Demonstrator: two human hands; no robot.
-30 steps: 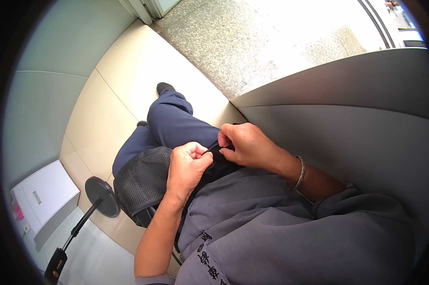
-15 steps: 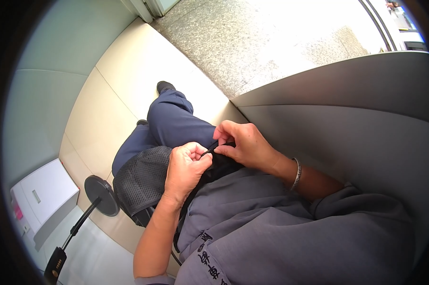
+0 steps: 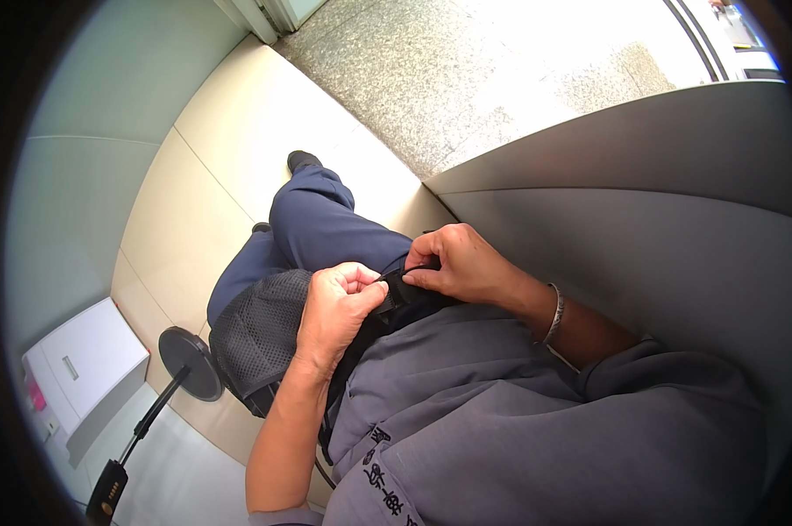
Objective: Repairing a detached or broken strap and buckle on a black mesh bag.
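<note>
At my waist, my left hand [image 3: 330, 311] pinches one side of a black piece that looks like a strap with a buckle [image 3: 397, 294]. My right hand [image 3: 466, 263] pinches its other side, thumb and fingertips closed on the black edge. The fingertips cover part of it, so whether the buckle is fastened cannot be made out. A black mesh pouch or bag [image 3: 260, 329] hangs over my lap, against my left forearm. Around my right wrist sits a light-coloured bracelet [image 3: 555, 314].
To the left are a white box-like cabinet [image 3: 85, 373] and a black disc [image 3: 188, 361] on a thin pole with a black handle [image 3: 106, 493]. A dark grey panel [image 3: 606, 210] stands close on my right. Beige tiles [image 3: 229, 131] meet speckled stone flooring [image 3: 396, 79] ahead.
My right hand has shifted slightly to the right, a little farther from my left hand. More of the black buckle now shows between them.
</note>
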